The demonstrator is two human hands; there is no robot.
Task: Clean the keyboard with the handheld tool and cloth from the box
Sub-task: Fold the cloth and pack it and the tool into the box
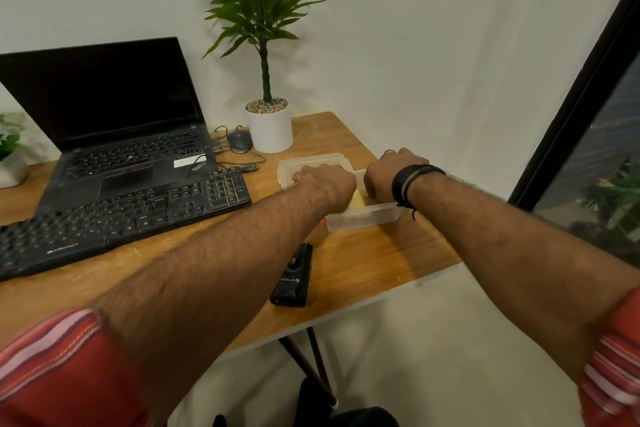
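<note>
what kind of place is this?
Probably an office or home work corner: a wooden desk against a plain wall carries an open laptop, an external keyboard and a mouse, with a potted plant by the wall and a dark-framed window at right.

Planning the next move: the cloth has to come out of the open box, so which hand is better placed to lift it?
Probably the left hand: it reaches into the box over the yellowish cloth, while the right hand rests at the box's far side, seemingly steadying it.
</note>
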